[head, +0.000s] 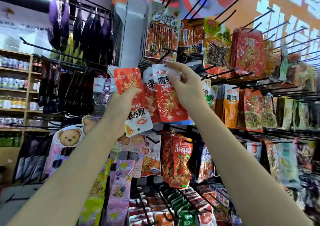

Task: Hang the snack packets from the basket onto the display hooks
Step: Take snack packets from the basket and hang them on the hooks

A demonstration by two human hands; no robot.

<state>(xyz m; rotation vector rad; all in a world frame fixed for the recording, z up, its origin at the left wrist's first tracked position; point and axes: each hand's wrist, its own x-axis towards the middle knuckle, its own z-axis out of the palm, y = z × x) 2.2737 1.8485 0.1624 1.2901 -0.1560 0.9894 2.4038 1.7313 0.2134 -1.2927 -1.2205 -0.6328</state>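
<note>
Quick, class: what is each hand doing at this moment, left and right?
Left hand: grips an upside-down red snack packet.
Right hand: pinches the top of an upright red packet below a display hook.

Two bare forearms and hands, no sleeves in view

Both arms were uncovered from the near frame edge up to the wrists, slender and smooth, with no watch, bracelet or glove on either. The left hand point(123, 98) and the right hand point(183, 85) wore no rings on the fingers that showed; the fingernails were too blurred to make out.
</note>
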